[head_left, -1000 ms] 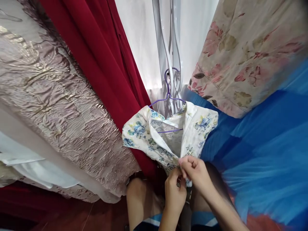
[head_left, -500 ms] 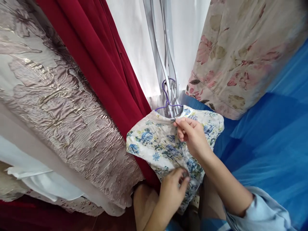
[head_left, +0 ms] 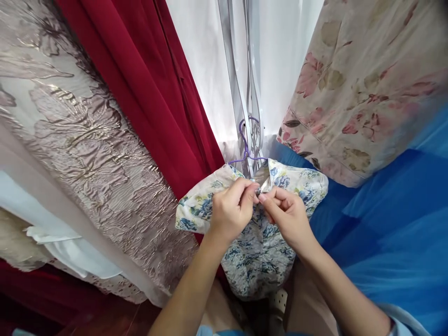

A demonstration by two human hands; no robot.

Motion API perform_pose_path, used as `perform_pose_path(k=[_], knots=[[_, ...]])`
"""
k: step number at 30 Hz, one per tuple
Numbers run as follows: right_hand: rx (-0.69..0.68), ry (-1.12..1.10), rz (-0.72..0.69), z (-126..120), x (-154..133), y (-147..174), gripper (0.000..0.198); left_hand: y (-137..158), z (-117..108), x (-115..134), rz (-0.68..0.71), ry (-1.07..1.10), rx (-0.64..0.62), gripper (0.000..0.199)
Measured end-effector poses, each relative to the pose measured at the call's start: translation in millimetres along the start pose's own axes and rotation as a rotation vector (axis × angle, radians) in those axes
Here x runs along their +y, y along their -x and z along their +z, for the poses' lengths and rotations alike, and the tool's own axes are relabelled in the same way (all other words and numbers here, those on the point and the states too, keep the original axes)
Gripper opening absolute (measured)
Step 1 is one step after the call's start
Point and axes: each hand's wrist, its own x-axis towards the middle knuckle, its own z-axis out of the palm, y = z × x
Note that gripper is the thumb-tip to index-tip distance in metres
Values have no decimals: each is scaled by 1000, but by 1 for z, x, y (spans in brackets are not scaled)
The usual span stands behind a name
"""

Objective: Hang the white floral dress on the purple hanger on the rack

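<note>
A white floral top [head_left: 254,252] with blue flowers and short sleeves hangs from a purple hanger [head_left: 247,151]. Its neckline gapes in a small V, the right edge folded back. My left hand [head_left: 233,205] pinches the left side of this opening between thumb and fingers. Just across from it, my right hand [head_left: 292,217] pinches the other side, the fingertips of both hands almost meeting. Whatever small fastening lies between the fingertips is too hidden to make out.
Grey metal bars [head_left: 247,70] carry the hanger in front of white cloth. On the left hang a red cloth [head_left: 140,88] and an embossed pinkish garment [head_left: 94,154]. To the right are a pink-flowered garment [head_left: 353,93] and blue tulle [head_left: 395,219].
My left hand has risen from the lower front of the top to its neckline. My right hand has shifted slightly down, and the neckline now parts in a V.
</note>
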Motion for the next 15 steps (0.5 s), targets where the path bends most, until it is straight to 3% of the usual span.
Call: perform_pose_path(k=[3,6,11,13,15], knots=[[3,-15,44,3,14,0,35,-7,-1,5,-78,76,203,15],[-21,21,139,1,34,12,40,-21,-27,-5,-150,167,457,22],[-98,126,252,-15,66,60,42,-15,-87,-66,-267,310,704,30],[-148,143,288,-17,74,79,41,1,-96,-95,-411,458,843,27],[-209,171,321,-16,81,94,39,20,-89,-118,-574,621,904,24]])
